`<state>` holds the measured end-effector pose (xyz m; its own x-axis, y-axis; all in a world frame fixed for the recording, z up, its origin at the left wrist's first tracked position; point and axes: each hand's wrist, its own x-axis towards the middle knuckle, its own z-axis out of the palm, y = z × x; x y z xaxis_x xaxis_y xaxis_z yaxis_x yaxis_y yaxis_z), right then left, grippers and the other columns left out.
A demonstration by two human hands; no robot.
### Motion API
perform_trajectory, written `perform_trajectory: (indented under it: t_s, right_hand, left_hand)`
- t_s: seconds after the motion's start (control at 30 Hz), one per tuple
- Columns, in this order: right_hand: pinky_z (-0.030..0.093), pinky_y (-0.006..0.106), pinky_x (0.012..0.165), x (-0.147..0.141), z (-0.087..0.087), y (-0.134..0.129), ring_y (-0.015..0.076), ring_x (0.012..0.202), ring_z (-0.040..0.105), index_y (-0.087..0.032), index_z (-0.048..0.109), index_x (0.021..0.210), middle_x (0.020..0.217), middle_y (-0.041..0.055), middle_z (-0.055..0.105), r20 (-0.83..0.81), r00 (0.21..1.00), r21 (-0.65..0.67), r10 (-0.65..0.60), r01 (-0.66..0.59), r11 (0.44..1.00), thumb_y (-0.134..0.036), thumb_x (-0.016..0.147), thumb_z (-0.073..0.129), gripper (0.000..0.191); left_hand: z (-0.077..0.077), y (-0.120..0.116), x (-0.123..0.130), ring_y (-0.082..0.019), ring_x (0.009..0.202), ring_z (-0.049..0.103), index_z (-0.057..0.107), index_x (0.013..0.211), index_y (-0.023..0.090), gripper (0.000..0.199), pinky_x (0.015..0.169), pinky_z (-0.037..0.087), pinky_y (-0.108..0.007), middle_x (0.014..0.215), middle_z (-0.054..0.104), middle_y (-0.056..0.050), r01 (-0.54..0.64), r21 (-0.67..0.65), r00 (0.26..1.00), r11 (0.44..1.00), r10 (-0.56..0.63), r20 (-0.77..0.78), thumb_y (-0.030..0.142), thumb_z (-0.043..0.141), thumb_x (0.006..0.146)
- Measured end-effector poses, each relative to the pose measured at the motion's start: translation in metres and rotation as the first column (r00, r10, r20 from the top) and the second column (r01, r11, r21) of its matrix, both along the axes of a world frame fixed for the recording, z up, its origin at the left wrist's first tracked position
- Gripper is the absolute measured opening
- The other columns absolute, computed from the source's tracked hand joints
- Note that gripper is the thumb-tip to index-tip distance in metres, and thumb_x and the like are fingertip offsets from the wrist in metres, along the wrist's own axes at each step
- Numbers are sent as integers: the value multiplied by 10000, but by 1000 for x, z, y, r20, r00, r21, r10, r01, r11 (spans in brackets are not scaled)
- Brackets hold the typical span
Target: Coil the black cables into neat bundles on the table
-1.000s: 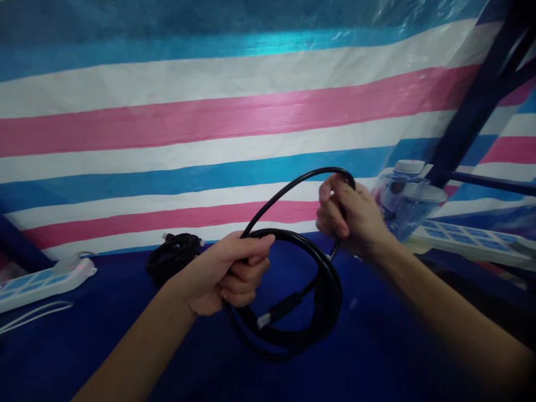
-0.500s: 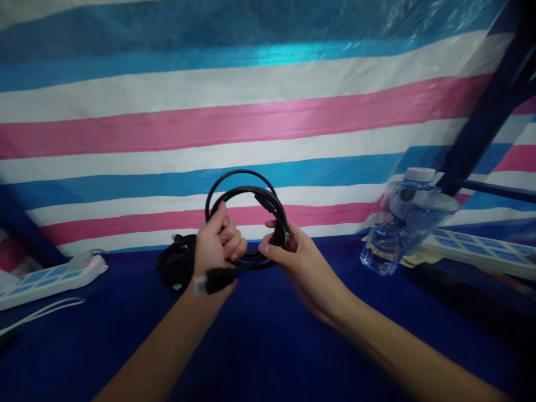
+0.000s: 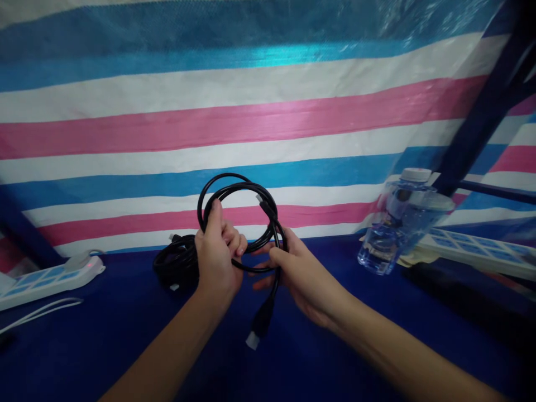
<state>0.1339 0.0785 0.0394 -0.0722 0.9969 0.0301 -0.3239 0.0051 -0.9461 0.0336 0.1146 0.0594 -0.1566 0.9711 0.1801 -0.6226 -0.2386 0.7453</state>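
Between my hands, above the blue table, is a coiled black cable point(image 3: 247, 186). My left hand point(image 3: 218, 248) is closed round the left side of the coil, thumb pointing up. On the right side, my right hand point(image 3: 293, 265) pinches the cable between thumb and fingers. One plug point(image 3: 262, 321) with a pale metal end hangs below my right fingers. A second connector point(image 3: 267, 207) lies against the coil's upper right. Behind my left wrist, another bundled black cable point(image 3: 173, 265) rests on the table, partly hidden by my hand.
White power strips lie at the left point(image 3: 54, 282) and right point(image 3: 477, 251). A clear water bottle point(image 3: 385, 223) stands at the right, near a dark elongated object point(image 3: 460, 290). A thin white cord point(image 3: 46, 310) lies at left. Striped sheeting point(image 3: 251, 128) hangs behind the table point(image 3: 234, 363).
The plug, which pointed left across my left wrist, now hangs down below my right hand. The coil has shifted slightly left, and my right fingers have spread a little beneath it.
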Motion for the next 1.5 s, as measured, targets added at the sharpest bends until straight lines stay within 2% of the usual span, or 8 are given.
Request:
perform_trajectory:
  t_s: [0.17,0.37,0.53,0.67,0.9,1.13,1.37,1.5]
  right_hand:
    - [504,335,692,0,-6,6,170,739,617,-191,461,1045,852,52,611,-156,986,46,-52,60,997,-60,643,438,423]
    - [426,256,497,20,-8,18,114,521,515,-198,487,980,601,-48,459,-71,971,93,-227,233,968,-84,605,407,400]
    - [379,264,403,36,-5,26,127,456,463,-225,499,990,610,-32,458,367,861,328,-351,234,915,-106,660,383,370]
    - [340,269,414,38,-8,28,130,452,450,-204,504,1040,618,-14,477,545,781,336,-306,131,933,-90,675,358,409]
    - [423,314,572,38,-5,24,166,621,530,-231,403,1241,711,12,549,499,765,506,-408,125,853,-64,721,350,548]
    - [447,386,738,51,3,29,252,939,555,-154,407,1228,1063,149,571,563,418,809,-713,-99,580,-155,869,389,359]
    - [453,378,666,59,6,31,259,809,584,-131,368,1322,975,148,605,708,223,706,-670,-248,664,-290,937,354,416]
    - [460,343,606,60,9,27,227,770,575,-303,244,1420,1046,123,541,728,120,670,-675,-335,663,-210,932,336,505]
  left_hand:
    - [-6,-6,4,-49,307,213,213,462,193,519,409,353,-204,370,179,87,141,15,989,990,-142,44,393,508,840]
    - [-17,-17,9,-67,414,425,314,427,182,469,611,465,-223,390,325,57,436,-27,895,899,-437,-90,301,551,814]
    - [0,-8,-5,-43,315,287,492,667,185,261,378,351,-184,420,354,90,313,-104,942,944,-322,-91,396,574,796]
    - [4,-5,-9,-48,263,150,496,662,191,495,293,157,-190,362,240,93,376,-181,922,909,-386,-21,628,325,821]
    - [-9,-3,-3,-45,278,122,346,471,184,365,332,217,-203,341,164,91,399,-271,911,876,-413,6,293,385,817]
    - [-6,-12,1,-48,302,97,384,521,183,321,338,163,-206,380,160,86,421,-205,904,884,-426,22,238,355,836]
    - [-3,-9,0,-27,306,108,483,720,194,241,333,155,-182,436,225,101,395,-202,900,896,-422,-113,396,466,850]
    - [-1,-9,1,-27,300,110,475,764,211,330,321,144,-178,413,197,115,347,-201,902,916,-384,-195,535,533,777]
